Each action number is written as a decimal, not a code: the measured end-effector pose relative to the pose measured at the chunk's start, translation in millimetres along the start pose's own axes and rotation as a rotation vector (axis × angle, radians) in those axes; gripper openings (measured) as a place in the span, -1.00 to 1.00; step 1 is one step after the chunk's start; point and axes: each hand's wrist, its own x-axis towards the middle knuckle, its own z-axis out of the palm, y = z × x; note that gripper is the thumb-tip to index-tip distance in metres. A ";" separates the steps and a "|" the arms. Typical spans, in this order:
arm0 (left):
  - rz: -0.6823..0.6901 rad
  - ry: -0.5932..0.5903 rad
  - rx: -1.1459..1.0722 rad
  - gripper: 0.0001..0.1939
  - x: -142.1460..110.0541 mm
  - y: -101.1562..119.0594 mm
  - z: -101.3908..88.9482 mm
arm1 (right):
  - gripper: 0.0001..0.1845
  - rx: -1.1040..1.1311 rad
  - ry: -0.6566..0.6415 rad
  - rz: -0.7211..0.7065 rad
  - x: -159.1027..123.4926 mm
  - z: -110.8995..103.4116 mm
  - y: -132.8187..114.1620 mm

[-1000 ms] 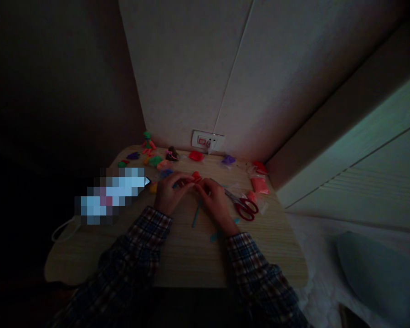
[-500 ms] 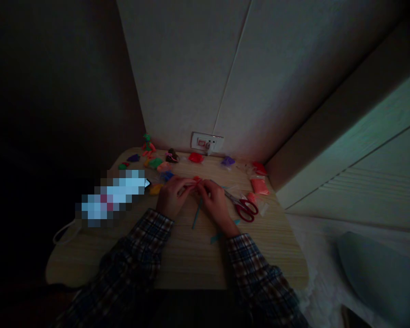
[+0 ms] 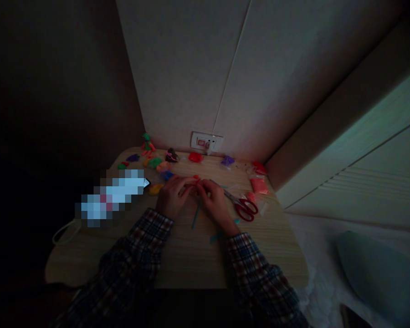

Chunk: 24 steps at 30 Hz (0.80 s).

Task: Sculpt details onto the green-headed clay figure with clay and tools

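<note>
My left hand (image 3: pixel 172 195) and my right hand (image 3: pixel 214 202) meet over the middle of a small wooden table (image 3: pixel 177 255). Both pinch a small red-orange lump of modelling clay (image 3: pixel 195 179) between their fingertips. The fingers of both hands are curled closed on it. A thin teal stick (image 3: pixel 196 214) lies on the table just below the hands. Red-handled scissors (image 3: pixel 244 206) lie close to the right of my right hand. Plaid sleeves cover both forearms.
Several coloured clay pieces (image 3: pixel 155 162) and small clay bags (image 3: pixel 259 184) lie along the table's far edge. A lit screen (image 3: pixel 112 197) sits at the left, with a white cable (image 3: pixel 63 232). A wall socket (image 3: pixel 206 142) is behind the table. A bed edge is at the right.
The hands have drawn slightly closer together on the clay, and less of the red lump shows above the fingers. Nothing else on the table has moved.
</note>
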 end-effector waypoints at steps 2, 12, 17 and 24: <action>0.002 0.000 -0.004 -0.80 0.5 1.0 -0.3 | -0.75 0.011 0.004 0.007 0.1 -0.3 -0.3; 0.052 -0.053 -0.096 -0.69 -2.2 0.9 2.8 | -0.74 0.079 0.037 0.049 1.6 -3.4 2.0; 0.084 -0.021 -0.065 -0.69 -1.6 -4.1 6.9 | -0.74 0.187 0.027 0.067 1.9 -5.4 2.9; 0.045 0.050 -0.079 -0.88 0.5 -7.7 5.2 | -0.78 0.243 0.008 0.040 2.4 -5.6 0.9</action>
